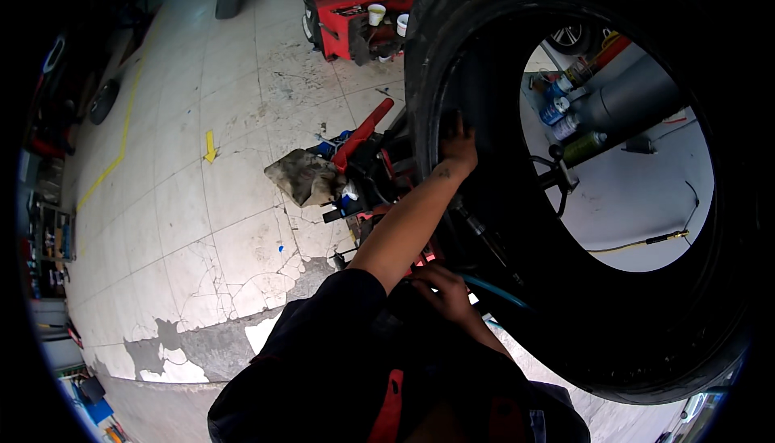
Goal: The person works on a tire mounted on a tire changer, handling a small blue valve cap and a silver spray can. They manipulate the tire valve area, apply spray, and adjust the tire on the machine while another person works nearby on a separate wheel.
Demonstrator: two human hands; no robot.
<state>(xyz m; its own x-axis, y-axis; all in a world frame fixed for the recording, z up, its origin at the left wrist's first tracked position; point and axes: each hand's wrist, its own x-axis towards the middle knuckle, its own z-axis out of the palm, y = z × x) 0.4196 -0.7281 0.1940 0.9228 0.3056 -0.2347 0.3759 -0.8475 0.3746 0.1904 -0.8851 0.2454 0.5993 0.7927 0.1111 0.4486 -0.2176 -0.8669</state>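
Head view: right hand [446, 291], fingers curled, lower left of the tyre [500, 104] opening; cannot tell what they hold. Left hand [460, 151], fingers somewhat spread, at the tyre's left inner edge. Tyre, black, right of both hands: probably heavy, stiff-edged, grippy, robust; best grasped two-handed by the inner edge. Red cart [343, 39], beyond, left of the tyre's top.
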